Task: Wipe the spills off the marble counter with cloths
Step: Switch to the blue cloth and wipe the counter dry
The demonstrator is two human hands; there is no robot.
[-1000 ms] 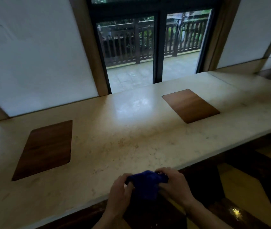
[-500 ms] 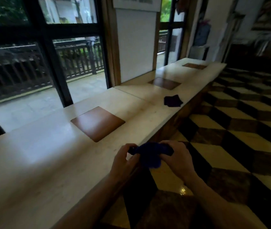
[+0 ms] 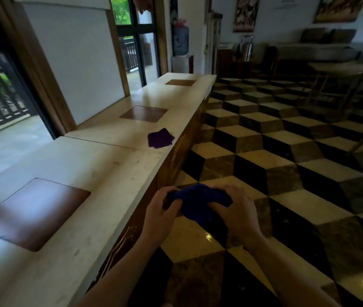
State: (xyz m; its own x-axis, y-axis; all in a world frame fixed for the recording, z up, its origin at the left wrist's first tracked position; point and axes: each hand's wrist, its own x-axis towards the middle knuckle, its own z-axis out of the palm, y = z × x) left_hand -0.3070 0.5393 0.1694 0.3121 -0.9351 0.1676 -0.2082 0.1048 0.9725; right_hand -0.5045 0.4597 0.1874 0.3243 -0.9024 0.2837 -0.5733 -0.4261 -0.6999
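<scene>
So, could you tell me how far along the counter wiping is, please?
Nothing looks finished. Both the left hand and the right hand grip a bunched blue cloth out over the floor, off the marble counter. A purple cloth lies unused further along. Faint specks remain on the marble nearby.

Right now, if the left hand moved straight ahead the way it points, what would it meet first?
Probably nothing soon. The left hand grips the blue cloth beside the counter edge, over the floor. It points roughly along that edge, toward the purple cloth; depth is unclear.
</scene>
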